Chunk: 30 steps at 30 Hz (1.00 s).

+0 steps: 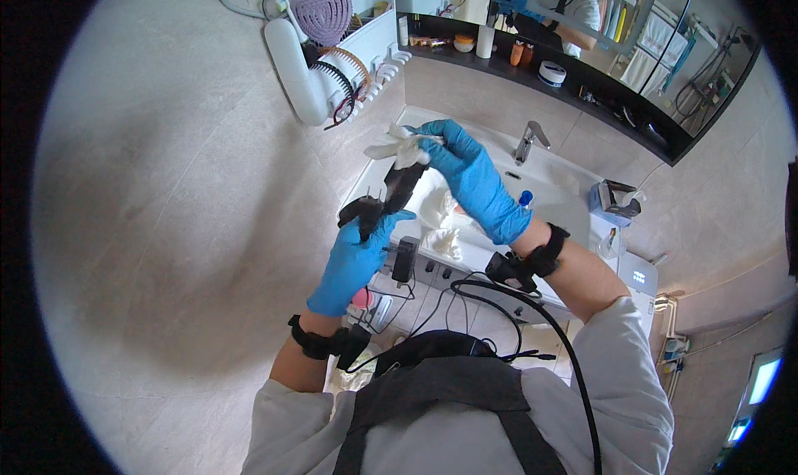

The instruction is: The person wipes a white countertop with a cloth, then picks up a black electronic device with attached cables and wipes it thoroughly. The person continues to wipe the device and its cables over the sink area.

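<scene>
Both of my hands wear blue gloves and are raised over the left end of a white washbasin (565, 176). My left hand (353, 259) is closed round the lower end of a dark, two-part object (362, 212) with thin prongs in its middle; its kind cannot be made out. My right hand (474, 176) pinches a crumpled white tissue (403, 148) by the object's upper end. Whether the tissue touches the object there is hard to tell. More crumpled white tissues (442, 241) lie on the basin's near edge, beneath my right hand.
A chrome faucet (530, 141) rises at the basin's back. A tissue box (613, 201) stands to the right. A wall rack (299, 76) holds a purple hairbrush (324, 14). A dark shelf (582, 101) with toiletries runs below the mirror. A black cable (549, 321) loops near my right forearm.
</scene>
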Available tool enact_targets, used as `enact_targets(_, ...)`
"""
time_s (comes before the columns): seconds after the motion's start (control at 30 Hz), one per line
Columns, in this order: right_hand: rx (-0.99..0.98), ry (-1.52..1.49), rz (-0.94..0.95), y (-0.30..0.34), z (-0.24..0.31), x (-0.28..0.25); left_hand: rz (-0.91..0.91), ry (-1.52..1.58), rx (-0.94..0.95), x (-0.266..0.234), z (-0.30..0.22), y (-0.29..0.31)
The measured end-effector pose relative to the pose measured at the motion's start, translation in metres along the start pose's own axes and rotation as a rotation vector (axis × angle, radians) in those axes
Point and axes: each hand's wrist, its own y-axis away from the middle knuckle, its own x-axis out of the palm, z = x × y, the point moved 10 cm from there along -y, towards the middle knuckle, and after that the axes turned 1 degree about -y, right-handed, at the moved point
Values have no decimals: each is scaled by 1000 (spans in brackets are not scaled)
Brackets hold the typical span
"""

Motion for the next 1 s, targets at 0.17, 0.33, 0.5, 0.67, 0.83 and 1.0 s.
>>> enact_targets(0.17, 318, -433, -41, -10, -43, -13, 87, 197, -91, 7, 9, 4)
enact_targets(0.33, -6, 52, 205, -19, -20, -10, 144, 280, -111, 13, 9, 6)
enact_targets(0.5, 227, 238, 252, -14, -35, -10, 81, 230, -123, 11, 10, 5)
enact_targets(0.67, -173, 158, -77, -1, 8, -6, 11, 206, -156, 7, 15, -3)
enact_targets(0.83, -629, 937, 154, 29, 32, 59, -9, 373, -177, 11, 22, -6)
enact_targets(1.0, -718, 1091, 215, 26, 44, 59, 34, 380, -241, 11, 29, -4)
